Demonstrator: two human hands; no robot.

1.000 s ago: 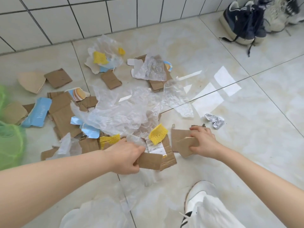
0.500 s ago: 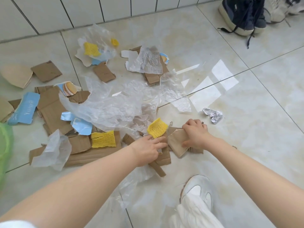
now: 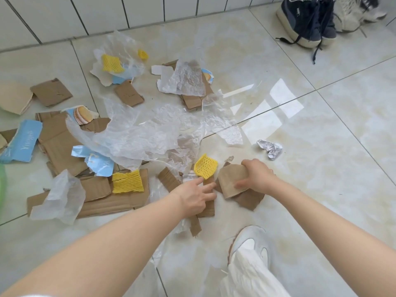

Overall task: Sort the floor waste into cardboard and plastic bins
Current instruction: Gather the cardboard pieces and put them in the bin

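Note:
Torn brown cardboard and crumpled clear plastic film (image 3: 137,138) lie scattered over the tiled floor. My right hand (image 3: 256,175) grips a small stack of brown cardboard pieces (image 3: 232,182) low over the floor. My left hand (image 3: 196,195) rests with spread fingers on another cardboard piece (image 3: 206,207), its fingertips touching a yellow foam net (image 3: 205,166). A second yellow foam net (image 3: 127,181) lies on a long cardboard strip (image 3: 111,205) to the left. A thin sliver of green bin (image 3: 2,189) shows at the left edge.
A crumpled foil wrapper (image 3: 270,148) lies right of my hands. Blue printed packaging (image 3: 20,144) sits at the left. My white shoe (image 3: 249,241) stands just below the pile. Dark sneakers (image 3: 308,20) rest at the far right by the wall.
My left hand let go of the cardboard piece it held and moved right, its fingers now spread by the yellow net. My right hand keeps its cardboard. The view shifted right, so the green bin left the frame.

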